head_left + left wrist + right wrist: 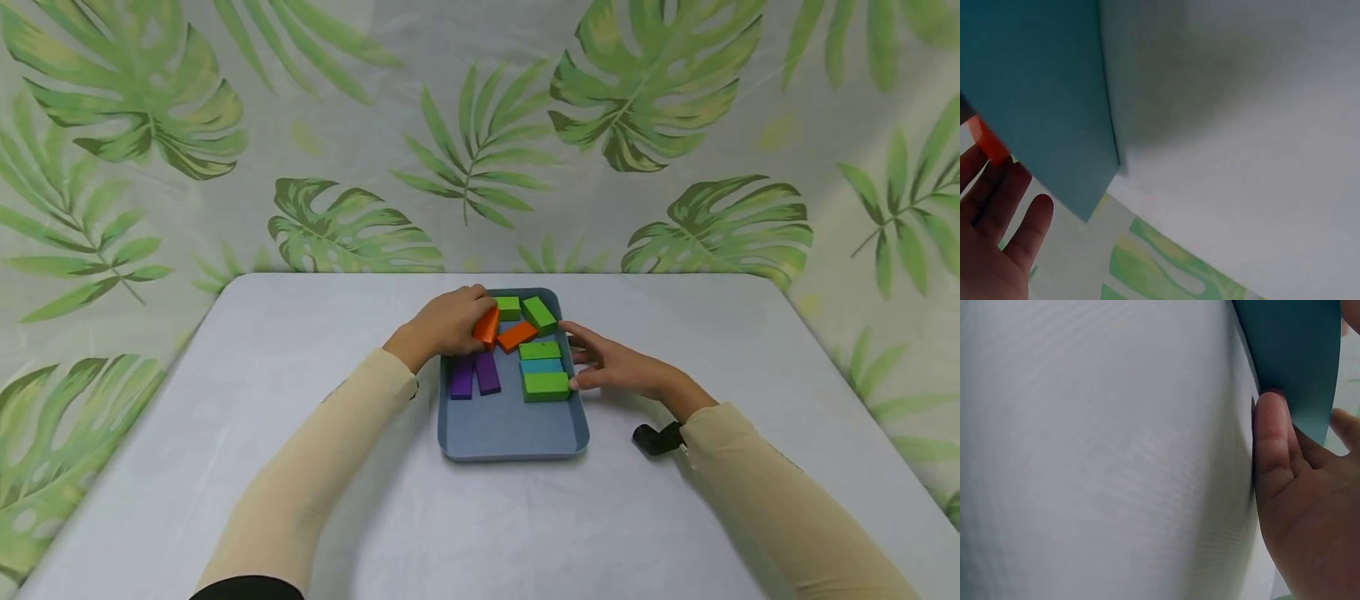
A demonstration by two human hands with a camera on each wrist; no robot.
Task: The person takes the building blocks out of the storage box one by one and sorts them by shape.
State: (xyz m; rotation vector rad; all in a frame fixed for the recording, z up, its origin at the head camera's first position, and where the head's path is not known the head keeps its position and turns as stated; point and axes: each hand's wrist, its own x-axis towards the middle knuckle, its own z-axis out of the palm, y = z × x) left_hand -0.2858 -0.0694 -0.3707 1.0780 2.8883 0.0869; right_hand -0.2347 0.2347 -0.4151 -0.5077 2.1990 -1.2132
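A blue-grey tray [514, 433] lies on the table with several coloured blocks in it. Over its upper left part my left hand [452, 321] grips an orange block [487, 327], which also shows as a bit of orange [990, 142] by the fingers in the left wrist view. My right hand [618, 365] rests against the tray's right side, its fingers fairly straight along the rim. In the right wrist view a fingertip of that hand [1310, 506] touches the tray wall [1297, 356]. Nearest to it lie a green block [546, 387], a blue block [541, 366] and another green block [539, 351].
A second orange block [517, 337] lies mid-tray, below two green blocks, one straight [507, 308] and one tilted [539, 315]. Two purple blocks [461, 379] stand side by side at the tray's left. A white cloth covers the table [300, 350]; a leaf-print curtain [480, 150] hangs behind.
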